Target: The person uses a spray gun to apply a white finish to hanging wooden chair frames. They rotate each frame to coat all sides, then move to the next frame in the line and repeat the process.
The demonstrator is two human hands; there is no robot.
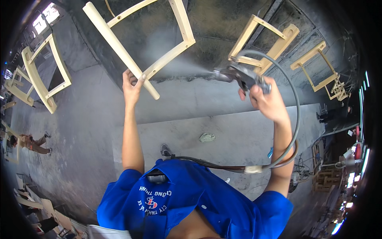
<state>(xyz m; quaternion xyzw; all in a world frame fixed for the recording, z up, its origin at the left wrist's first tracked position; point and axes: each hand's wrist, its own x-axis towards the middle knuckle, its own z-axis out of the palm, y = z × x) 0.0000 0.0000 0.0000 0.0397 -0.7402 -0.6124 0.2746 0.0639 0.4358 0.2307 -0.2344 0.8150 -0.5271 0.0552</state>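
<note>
A bright blue short-sleeved shirt with white and red printing (234, 211) fills the lower middle, nearest the camera. In its front is a dark gap (148, 176) with a grey, rounded object (157, 179) showing inside; whether this is a pocket cannot be told.

The person's left hand (132, 85) grasps a pale, bare-looking wooden frame (124, 47) near the lower end of its long, straight, rounded rail, thumb on one side and fingers curled round the other. The frame is at the upper left of centre, tilted: two slimmer bars run from the rail to a broader, curved piece, and small dark holes mark the wood near the joints. Its top runs out of view.

The person's right hand (264, 97) is wrapped round the handle of a black and silver metal spray gun (242, 75), its nozzle toward the frame. A whitish mist (175, 59) fans from the nozzle across the frame's opening. A grey flexible hose (297, 103) loops from the gun past the right forearm.

Further pale wooden frames (262, 67) stand off to the right, others (36, 79) to the left. A crumpled pale cloth (207, 137) lies on the grey floor (175, 133).
</note>
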